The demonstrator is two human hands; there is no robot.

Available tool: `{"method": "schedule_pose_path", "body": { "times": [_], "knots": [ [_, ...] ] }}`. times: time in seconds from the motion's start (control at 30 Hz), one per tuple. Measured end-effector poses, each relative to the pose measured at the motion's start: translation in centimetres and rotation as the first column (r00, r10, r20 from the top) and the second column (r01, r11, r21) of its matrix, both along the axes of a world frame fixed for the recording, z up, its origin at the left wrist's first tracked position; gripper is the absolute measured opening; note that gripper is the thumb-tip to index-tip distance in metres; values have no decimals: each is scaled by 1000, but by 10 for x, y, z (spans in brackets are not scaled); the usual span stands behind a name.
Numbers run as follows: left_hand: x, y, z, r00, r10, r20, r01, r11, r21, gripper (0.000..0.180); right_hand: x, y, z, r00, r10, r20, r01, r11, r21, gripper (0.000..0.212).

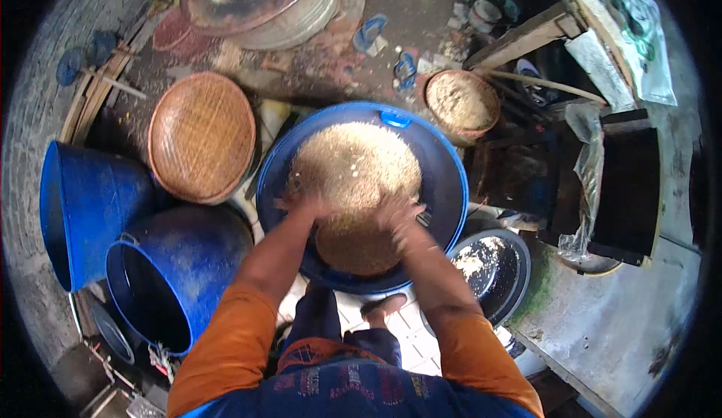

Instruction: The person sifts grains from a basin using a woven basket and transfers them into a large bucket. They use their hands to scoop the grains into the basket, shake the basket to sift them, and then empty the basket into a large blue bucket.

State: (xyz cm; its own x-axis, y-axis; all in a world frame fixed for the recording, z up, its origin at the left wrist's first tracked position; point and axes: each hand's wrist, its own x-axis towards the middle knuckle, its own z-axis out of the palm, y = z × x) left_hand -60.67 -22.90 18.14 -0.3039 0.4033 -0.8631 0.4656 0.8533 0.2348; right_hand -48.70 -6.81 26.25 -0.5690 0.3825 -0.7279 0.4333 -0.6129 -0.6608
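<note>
In front of me is a wide round blue tub [460, 185]. Inside it, a broad heap of small pale grains or beans [361, 151] shows, bright on the far side. Its near part looks darker brown, and I cannot tell whether that is shade or a woven surface. My left hand [307, 206] is at the left side of the heap, and my right hand [398, 213] is at its right side. Both are smeared by motion, so their fingers do not show clearly. Whether either one grips any grains cannot be made out.
Left stand a shallow woven basket [201, 136] and two blue drums [184, 260] [113, 200] lying tilted. A basket of pale material [460, 98] is far right. A black basin [519, 268] with pale bits sits near right, beside a grey ledge [602, 328]. Behind is a large lidded pot [289, 31].
</note>
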Motion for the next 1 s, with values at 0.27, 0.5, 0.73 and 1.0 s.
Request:
{"method": "schedule_pose_path", "body": {
  "times": [0.27,0.5,0.73,1.0],
  "knots": [
    [80,-108,19,727,424,539,-653,671,353,106,175,-100,-22,833,438,339,-502,338,796,54],
    [88,-102,73,915,241,323,-335,900,277,117,325,-90,-13,812,100,575,-432,766,476,54],
    [121,-41,131,832,160,531,-423,803,420,98,534,-137,-48,719,-524,456,480,849,220,38],
    [189,-2,99,996,49,68,-82,748,659,40,653,-267,-35,423,-668,612,759,631,165,30]
  ]
}}
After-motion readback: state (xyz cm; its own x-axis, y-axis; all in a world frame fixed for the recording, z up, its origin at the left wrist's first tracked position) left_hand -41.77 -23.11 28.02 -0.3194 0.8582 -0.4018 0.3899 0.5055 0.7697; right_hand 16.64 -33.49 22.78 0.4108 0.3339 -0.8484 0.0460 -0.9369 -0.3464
